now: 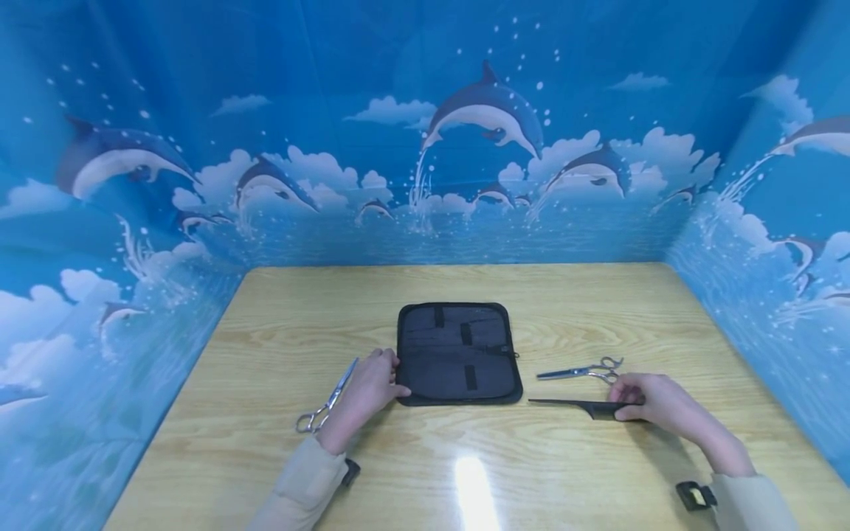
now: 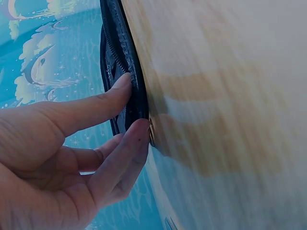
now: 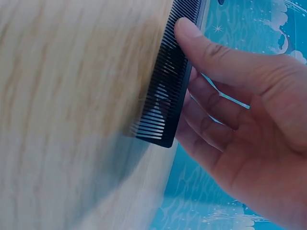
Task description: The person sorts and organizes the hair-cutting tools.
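Note:
A black zip case [image 1: 458,354] lies opened flat on the table, its inner side with small elastic loops facing up. At its near left edge my left hand [image 1: 374,380] pinches the rim, thumb on the inner side and fingertips at the outer border, as the left wrist view shows. My right hand [image 1: 654,404] holds a black tail comb [image 1: 600,409] between thumb and fingers, the thin tail pointing left toward the case. In the right wrist view the toothed end of the comb [image 3: 165,91] shows close over the wood.
Hair scissors [image 1: 330,402] lie left of the case, partly behind my left wrist. A second pair with a toothed blade [image 1: 578,372] lies just beyond the comb. The wooden table [image 1: 564,472] meets blue dolphin-print curtains [image 1: 372,162] at the back and sides.

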Demonstrator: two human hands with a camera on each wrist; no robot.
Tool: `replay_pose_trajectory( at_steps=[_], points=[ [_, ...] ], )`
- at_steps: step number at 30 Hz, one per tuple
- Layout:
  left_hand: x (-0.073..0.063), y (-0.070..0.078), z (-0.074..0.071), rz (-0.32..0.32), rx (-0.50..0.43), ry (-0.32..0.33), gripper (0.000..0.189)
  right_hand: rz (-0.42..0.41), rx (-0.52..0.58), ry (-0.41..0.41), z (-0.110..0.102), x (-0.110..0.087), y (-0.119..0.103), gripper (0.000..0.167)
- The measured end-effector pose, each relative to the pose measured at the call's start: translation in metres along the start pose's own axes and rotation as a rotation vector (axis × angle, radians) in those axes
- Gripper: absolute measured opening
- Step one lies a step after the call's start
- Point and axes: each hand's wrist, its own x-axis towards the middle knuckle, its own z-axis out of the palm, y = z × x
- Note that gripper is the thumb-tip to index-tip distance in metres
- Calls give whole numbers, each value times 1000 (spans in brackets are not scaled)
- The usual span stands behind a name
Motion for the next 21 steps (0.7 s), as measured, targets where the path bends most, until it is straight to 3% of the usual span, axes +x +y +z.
replay_pose_trajectory(
  at_steps=[10, 21],
  points=[
    [1, 0, 0, -38, -32, -29, 46, -127, 79, -38, -2, 1, 2, 8],
    [1, -1, -5, 11, -18, -34, 44, -133, 89, 8, -21, 3, -2, 7]
  ],
)
